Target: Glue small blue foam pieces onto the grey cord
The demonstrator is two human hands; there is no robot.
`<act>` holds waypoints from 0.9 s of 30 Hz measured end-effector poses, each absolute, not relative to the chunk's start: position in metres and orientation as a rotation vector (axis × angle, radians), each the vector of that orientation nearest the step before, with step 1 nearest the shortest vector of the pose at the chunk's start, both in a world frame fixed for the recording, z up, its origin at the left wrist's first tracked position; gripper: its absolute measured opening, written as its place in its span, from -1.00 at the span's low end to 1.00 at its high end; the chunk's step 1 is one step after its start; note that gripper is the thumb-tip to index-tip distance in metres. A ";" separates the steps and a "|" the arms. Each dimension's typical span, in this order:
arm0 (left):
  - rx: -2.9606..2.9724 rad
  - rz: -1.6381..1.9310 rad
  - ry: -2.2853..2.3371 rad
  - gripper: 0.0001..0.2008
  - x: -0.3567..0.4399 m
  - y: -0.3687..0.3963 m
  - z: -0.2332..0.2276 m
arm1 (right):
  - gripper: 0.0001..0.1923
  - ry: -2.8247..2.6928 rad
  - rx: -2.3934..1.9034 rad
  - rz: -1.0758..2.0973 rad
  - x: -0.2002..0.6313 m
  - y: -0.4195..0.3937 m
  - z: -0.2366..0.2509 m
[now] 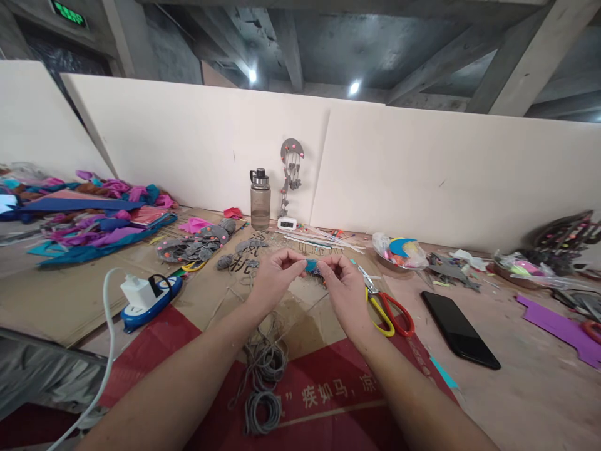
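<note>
Yarn (263,396) lies coiled at the near side; your left hand (277,275) pinches one end of the small blue piece (310,266), which runs crosswise, neither hand nearer; your right hand (345,283) pinches its other end, just beside the scissors (372,289).

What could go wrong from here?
The small blue piece, pinched between the left hand and right hand, might slip or bend. The gray yarn lies in loose loops and could tangle. The scissors lie close beside the right hand, which might brush against them.
</note>
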State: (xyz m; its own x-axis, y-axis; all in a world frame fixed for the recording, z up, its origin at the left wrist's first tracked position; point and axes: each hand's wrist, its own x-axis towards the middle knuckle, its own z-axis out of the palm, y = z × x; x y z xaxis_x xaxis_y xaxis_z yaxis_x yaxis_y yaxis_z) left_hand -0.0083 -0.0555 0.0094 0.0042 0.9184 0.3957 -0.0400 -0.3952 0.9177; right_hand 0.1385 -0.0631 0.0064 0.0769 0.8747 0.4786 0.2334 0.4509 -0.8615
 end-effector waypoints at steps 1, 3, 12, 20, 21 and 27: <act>1.471 1.507 0.946 -0.87 -0.008 -0.055 0.009 | -0.80 -1.447 -1.042 0.643 0.139 -0.063 0.006; 1.462 1.507 0.933 -0.87 -0.008 -0.055 0.009 | -0.80 -1.441 -1.040 0.644 0.139 -0.063 0.006; 1.451 1.528 0.899 -0.88 -0.008 -0.054 0.007 | -0.81 -1.462 -1.030 0.633 0.139 -0.063 0.006; 1.430 1.537 0.862 -0.89 -0.007 -0.052 0.002 | -0.81 -1.470 -1.028 0.663 0.140 -0.064 0.008; 1.425 1.532 0.846 -0.89 -0.007 -0.052 0.001 | -0.80 -1.467 -1.027 0.671 0.139 -0.065 0.009; 1.234 1.398 0.708 -0.86 -0.007 -0.051 0.002 | -0.80 -1.451 -1.027 0.741 0.136 -0.071 0.014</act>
